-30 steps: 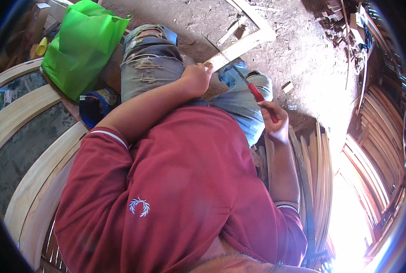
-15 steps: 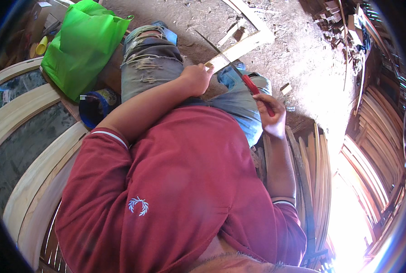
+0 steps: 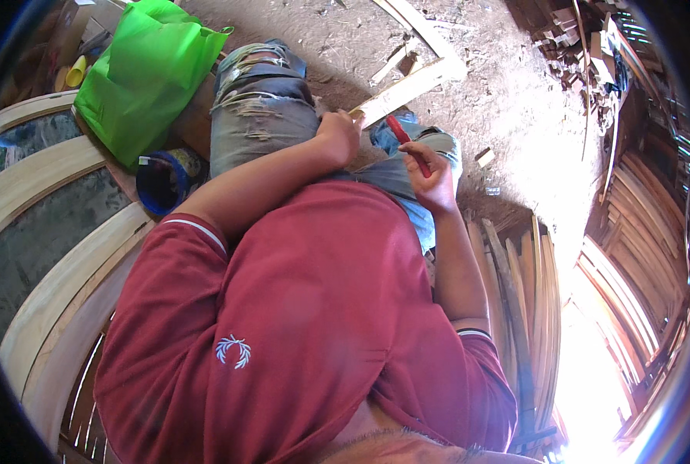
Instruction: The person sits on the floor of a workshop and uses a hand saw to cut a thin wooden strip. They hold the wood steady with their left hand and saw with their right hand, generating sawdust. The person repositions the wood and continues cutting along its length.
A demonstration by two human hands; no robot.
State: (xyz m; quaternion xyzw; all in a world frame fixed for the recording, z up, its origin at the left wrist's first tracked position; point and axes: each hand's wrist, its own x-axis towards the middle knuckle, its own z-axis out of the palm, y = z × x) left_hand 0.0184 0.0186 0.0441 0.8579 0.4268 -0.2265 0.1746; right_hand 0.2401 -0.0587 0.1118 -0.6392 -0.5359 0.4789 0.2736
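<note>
My left hand (image 3: 339, 138) is closed on the near end of a pale wooden strip (image 3: 407, 89), thumb along its edge, over the gap between my knees. The strip slants away to the upper right. In my closed right hand (image 3: 433, 179) is a red-handled tool (image 3: 400, 132), its handle pointing up and to the left toward the strip. Its long thin blade, plain half a second ago, cannot be made out now, so I cannot tell whether it touches the wood. My legs in torn jeans (image 3: 261, 116) lie just beneath both hands.
A green bag (image 3: 148, 73) and a dark blue bucket (image 3: 157, 184) stand at my left, beside curved wooden frames (image 3: 74, 290). Long wooden slats (image 3: 527, 309) lean at my right. Offcuts (image 3: 569, 46) are heaped at the far right; a small wood block (image 3: 484, 157) lies on the floor.
My right hand has moved left and slightly up with the red-handled tool, toward my left hand. The blade has dropped from sight. My left hand stays on the strip.
</note>
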